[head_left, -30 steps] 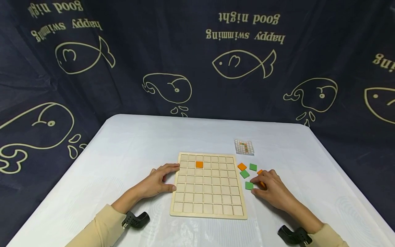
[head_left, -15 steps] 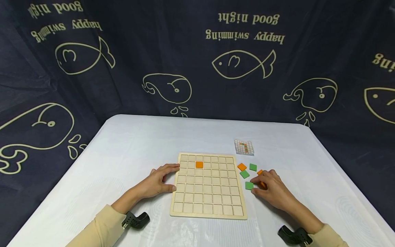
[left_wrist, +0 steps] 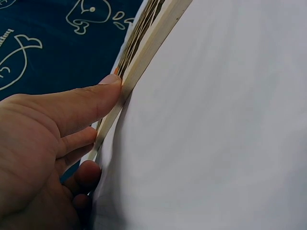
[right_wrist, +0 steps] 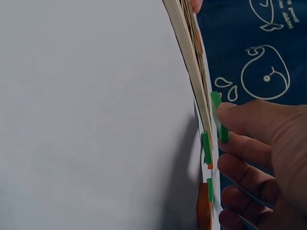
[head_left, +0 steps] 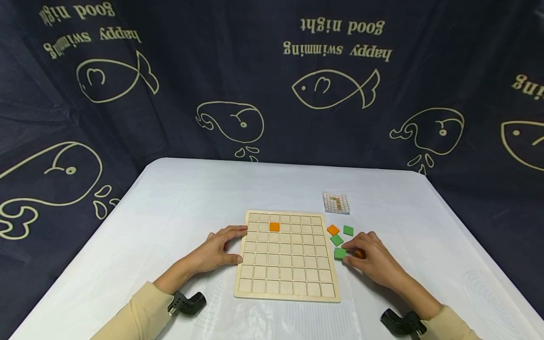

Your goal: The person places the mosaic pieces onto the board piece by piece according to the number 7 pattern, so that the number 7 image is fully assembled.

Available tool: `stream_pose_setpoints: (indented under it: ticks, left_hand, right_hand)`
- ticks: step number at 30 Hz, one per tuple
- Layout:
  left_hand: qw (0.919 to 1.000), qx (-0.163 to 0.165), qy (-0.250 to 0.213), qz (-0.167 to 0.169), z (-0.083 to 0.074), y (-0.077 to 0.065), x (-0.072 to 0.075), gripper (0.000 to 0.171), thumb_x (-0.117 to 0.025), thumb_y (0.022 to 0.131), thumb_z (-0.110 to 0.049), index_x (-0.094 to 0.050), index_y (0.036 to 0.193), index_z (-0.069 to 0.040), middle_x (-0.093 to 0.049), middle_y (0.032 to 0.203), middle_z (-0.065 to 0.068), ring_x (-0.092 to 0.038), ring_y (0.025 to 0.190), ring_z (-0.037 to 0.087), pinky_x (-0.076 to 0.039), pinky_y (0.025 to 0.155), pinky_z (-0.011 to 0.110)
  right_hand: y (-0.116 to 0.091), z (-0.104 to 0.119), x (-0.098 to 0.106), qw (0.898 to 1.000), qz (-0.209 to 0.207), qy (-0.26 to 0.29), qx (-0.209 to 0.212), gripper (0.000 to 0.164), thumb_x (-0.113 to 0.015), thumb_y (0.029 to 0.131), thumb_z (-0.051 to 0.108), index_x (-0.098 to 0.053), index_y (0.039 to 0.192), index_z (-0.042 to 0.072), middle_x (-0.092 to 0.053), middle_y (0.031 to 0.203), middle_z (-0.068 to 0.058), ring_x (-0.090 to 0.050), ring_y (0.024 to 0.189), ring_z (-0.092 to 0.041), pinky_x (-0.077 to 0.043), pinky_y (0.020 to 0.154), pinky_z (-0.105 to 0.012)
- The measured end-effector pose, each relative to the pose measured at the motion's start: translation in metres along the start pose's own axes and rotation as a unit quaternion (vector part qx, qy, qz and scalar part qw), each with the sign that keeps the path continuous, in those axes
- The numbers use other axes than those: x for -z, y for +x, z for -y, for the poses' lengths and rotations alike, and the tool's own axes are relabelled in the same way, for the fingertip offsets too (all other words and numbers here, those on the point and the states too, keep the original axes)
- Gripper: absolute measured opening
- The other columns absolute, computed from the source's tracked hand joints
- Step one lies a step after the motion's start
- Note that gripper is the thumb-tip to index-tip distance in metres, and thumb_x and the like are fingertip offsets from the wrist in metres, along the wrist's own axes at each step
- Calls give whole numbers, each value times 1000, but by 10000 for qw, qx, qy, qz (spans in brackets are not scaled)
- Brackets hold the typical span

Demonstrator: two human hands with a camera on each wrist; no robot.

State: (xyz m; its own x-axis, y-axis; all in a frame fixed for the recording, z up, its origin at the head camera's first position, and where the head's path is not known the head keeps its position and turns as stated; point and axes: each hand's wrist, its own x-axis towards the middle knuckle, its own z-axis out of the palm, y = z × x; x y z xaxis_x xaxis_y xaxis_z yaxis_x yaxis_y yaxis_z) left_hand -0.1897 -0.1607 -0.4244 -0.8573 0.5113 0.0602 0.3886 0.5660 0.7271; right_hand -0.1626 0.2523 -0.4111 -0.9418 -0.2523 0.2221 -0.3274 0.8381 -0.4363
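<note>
My left hand (head_left: pixel 214 252) rests against the left edge of a wooden grid board (head_left: pixel 286 297), its fingers and thumb touching the rim. An orange square tile (head_left: pixel 274 227) lies in a cell of the board's second row from the far side. Right of the board, my right hand (head_left: pixel 374 259) pinches a green square tile (head_left: pixel 340 254) between thumb and forefinger. In the right wrist view this held green tile (right_wrist: pixel 218 117) is lifted off the table. An orange tile (head_left: pixel 360 254) is partly hidden beneath the right hand.
Beyond the right hand lie an orange tile (head_left: pixel 333 230) and two green tiles, one nearer (head_left: pixel 336 240) and one farther right (head_left: pixel 348 230). A pattern card (head_left: pixel 336 202) lies behind them. The white-covered table (head_left: pixel 204 189) meets a dark printed cloth (head_left: pixel 272 56) at the back.
My right hand has shifted slightly left and lifted the green tile toward the board's edge. An orange tile behind that hand has passed out of sight. The left hand stays put.
</note>
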Motion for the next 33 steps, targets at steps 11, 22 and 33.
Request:
stream_pose_setpoints:
  ticks: [11,22,33]
  left_hand:
    - [10000,-47,-49,19,1,1,0,67,-73,82,-29,-45,140,-13,-36,151,2,-31,139,29,-13,100,61]
    - [10000,-56,-66,16,1,1,0,67,-73,82,-30,-45,140,-13,-36,151,3,-27,141,31,-9,102,66]
    - [10000,3,-72,24,-1,0,1,67,-73,82,-28,-45,140,-12,-35,151,4,-25,142,32,-5,103,68]
  right_hand:
    - [10,10,-2,9996,54,234,127,21,-76,77,19,-73,98,16,-57,88,7,-35,82,-9,-31,65,-22]
    - [23,22,-7,9969,-106,354,696,22,-77,77,20,-73,99,16,-61,91,3,-41,85,-13,-36,71,-25]
    - [32,35,-11,9960,17,537,713,21,-73,81,24,-72,101,18,-59,95,5,-42,88,-16,-37,70,-25]
